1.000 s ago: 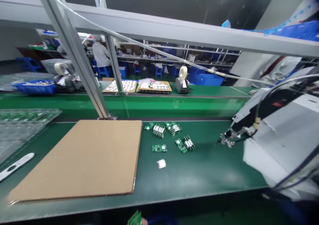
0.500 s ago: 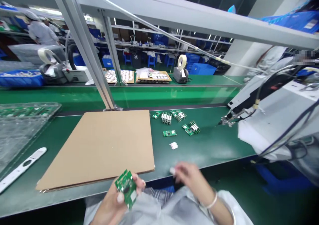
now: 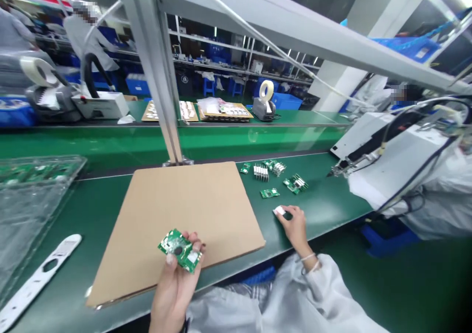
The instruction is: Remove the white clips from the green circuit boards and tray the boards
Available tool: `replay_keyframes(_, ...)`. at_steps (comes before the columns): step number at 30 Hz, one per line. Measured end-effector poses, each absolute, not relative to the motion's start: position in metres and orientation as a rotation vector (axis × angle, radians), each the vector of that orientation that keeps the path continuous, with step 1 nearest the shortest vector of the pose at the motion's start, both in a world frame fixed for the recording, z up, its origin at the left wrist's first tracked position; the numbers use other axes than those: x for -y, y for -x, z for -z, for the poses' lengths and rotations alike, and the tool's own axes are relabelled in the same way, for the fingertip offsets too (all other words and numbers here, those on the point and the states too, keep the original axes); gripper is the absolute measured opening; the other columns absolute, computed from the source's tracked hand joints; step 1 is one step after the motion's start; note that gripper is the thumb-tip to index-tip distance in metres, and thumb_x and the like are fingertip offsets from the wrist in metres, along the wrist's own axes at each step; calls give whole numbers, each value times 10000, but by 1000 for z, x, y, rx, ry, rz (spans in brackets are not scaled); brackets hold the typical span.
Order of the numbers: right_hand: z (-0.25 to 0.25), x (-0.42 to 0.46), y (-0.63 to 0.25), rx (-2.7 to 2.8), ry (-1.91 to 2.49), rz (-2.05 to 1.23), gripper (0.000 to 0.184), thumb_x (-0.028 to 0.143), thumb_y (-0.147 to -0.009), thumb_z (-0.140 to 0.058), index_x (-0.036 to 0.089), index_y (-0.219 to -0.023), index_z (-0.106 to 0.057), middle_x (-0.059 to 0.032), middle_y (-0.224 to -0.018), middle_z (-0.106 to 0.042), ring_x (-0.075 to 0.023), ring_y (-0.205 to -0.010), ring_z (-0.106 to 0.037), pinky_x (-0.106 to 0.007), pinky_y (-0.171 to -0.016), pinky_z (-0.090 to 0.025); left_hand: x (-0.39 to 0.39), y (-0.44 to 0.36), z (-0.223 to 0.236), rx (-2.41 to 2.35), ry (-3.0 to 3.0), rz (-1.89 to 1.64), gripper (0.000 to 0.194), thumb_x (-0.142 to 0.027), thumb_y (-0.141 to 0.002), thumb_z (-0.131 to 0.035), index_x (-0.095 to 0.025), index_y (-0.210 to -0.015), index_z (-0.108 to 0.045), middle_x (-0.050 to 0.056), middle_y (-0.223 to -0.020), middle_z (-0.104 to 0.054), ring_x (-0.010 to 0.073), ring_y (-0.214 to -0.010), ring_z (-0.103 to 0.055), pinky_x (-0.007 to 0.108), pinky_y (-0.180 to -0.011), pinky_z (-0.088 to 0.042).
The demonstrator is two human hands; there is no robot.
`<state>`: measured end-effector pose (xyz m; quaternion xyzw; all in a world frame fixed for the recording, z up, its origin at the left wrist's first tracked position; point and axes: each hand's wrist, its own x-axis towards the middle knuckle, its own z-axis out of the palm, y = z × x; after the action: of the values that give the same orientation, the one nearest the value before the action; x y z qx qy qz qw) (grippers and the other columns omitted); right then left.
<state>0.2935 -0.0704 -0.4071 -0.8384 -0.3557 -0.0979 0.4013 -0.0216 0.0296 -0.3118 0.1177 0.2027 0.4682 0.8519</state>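
My left hand (image 3: 177,279) is closed around a green circuit board (image 3: 180,250), held tilted above the front of the cardboard sheet (image 3: 184,200). The board carries a dark round part and a white block; whether a second board lies beneath it I cannot tell. At the right, my right hand (image 3: 293,222) pinches a small flat white piece (image 3: 279,210) at the tabletop, thumb and fingertips at its edge. Just beyond that hand lies a single circuit board (image 3: 270,193). Further back are more boards (image 3: 295,183) and a row of upright white-faced parts (image 3: 261,172).
A long white plastic strip (image 3: 40,279) lies at the left, near a clear tray (image 3: 40,200) with boards in it. A metal post (image 3: 157,72) rises behind the cardboard. A tape dispenser (image 3: 264,104) stands beyond the green barrier. A machine arm (image 3: 354,161) reaches in from the right.
My right hand has moved forward from the table's front edge to the white piece and closed on it. My left hand has raised and turned the circuit board. The view has shifted.
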Motion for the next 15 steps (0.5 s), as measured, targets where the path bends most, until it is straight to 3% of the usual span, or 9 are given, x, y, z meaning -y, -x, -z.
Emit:
replay_keyframes(6, 362, 41, -286, 1188, 1938, 282, 836, 875, -813, -397, 93, -869, -688, -107, -925, -486, -134, -867, -429, -217, -751, -323, -43, 52, 332, -359, -136, -960, 358, -278, -573, -855, -212, -897, -718, 40, -851, -698, 142, -731, -648, 275, -780, -576)
replay_keyframes(11, 316, -49, -285, 1591, 1778, 99, 736, 815, -855, -404, 140, -933, -687, -62, -974, -475, -110, -944, -428, -220, -861, -345, -47, 42, 320, -400, -89, -952, 340, -264, -623, -827, -190, -935, -715, 56, -900, -703, 144, -760, -652, 258, -806, -565)
replay_keyframes(12, 312, -69, -287, 1634, 1774, 60, 665, 759, -854, -479, 131, -931, -685, -65, -963, -473, -111, -937, -422, -222, -859, -338, -46, 37, 317, -415, -86, -967, 329, -260, -646, -812, -183, -950, -711, 60, -920, -702, 145, -776, -652, 253, -817, -561)
replay_keyframes(15, 308, -122, -282, 1697, 1807, -45, 288, 365, -817, -712, 101, -926, -677, -66, -942, -467, -113, -918, -397, -216, -853, -304, -40, 21, 314, -414, -82, -1024, 288, -244, -705, -769, -188, -981, -707, 63, -966, -699, 145, -814, -652, 245, -841, -550)
